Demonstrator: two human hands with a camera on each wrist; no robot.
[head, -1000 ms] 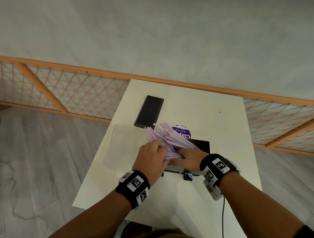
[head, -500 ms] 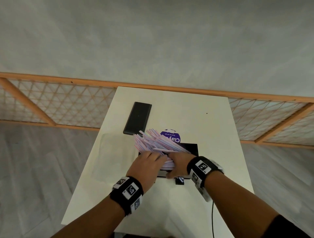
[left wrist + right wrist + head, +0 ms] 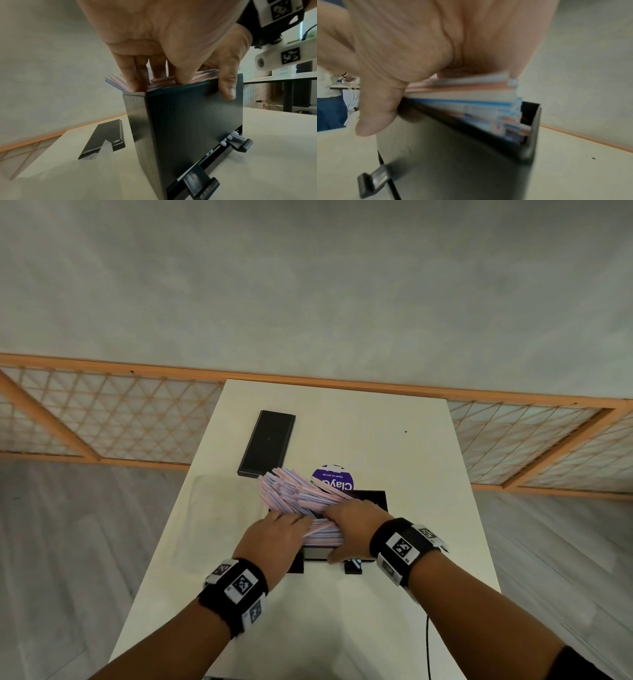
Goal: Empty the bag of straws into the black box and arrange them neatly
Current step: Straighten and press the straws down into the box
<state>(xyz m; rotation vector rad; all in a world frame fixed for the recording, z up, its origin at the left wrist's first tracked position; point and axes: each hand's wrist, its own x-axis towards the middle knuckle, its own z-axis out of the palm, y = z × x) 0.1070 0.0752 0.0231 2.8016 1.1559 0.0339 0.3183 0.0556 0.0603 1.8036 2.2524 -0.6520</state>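
Both hands on the straws at the black box, mid-table.

Left hand: fingers go down into the bundle at the box's left end, thumb flat on the near outer wall. Grip half closed, pinching straws against the wall; I read this as pressing the low end down while steadying the box.

Right hand: lies over the straws at the right end, thumb down the near wall. The right wrist view shows the palm on top of the stack, fingers hidden behind it, so I cannot tell how far that grip is closed.

Straws: not seated. They fan up and left, tips overhanging the box's left edge toward the lid. Right ends sit lower, inside the rim. Judgement: the bundle needs levelling so both ends drop between the end walls.

Room: the bag, clear and flattened, lies left of the box; a purple disc is just behind it. Open table to the right and near side. Two feet project from the box's base toward me; a hard push down could tip it.
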